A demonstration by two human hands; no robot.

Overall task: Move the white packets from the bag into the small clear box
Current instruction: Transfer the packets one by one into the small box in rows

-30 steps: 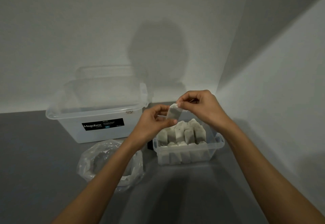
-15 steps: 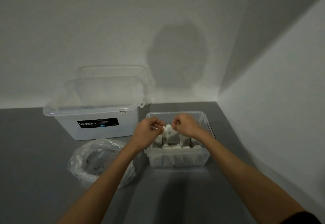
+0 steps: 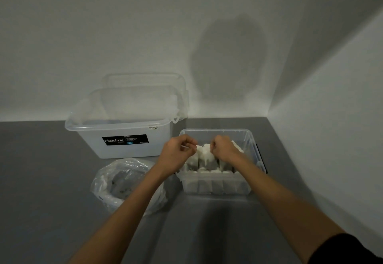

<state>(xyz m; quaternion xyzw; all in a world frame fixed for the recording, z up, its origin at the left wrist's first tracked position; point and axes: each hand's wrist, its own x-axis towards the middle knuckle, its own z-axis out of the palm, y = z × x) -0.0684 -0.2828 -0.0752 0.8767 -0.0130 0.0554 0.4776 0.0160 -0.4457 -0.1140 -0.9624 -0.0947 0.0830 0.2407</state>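
Head view, dim light. Grey worktop [image 3: 51, 201] set into a corner: back wall [image 3: 103, 35] ahead, side wall [image 3: 342, 118] on the right.

Small clear box [image 3: 216, 188] stands open just beside the side-wall edge, lid off. White packets [image 3: 207, 154] stand upright in rows inside it, filling the near part; the far strip behind the hands shows bare floor through the clear wall.

Left hand [image 3: 178, 155] curled over the box's left rim, fingers closed in a pinch on a thin white edge of one packet. Right hand [image 3: 223, 148] curled over the box's middle, fingers likewise closed on packet material. Cannot tell whether both hold the same packet; the two hands are near each other, not touching.

Clear plastic bag [image 3: 116, 181] lies open on the worktop left of the small box, under the left forearm; contents look grey and are too blurred to name.

Large clear Megabox tub [image 3: 124, 131] stands behind the bag, near the back wall, its right corner near the small box's left rear corner. A clear lid [image 3: 145, 79] leans behind it against the wall.

Open room: bare worktop in front of the small box and the bag, and to the far left. Little room between the small box and the side wall.
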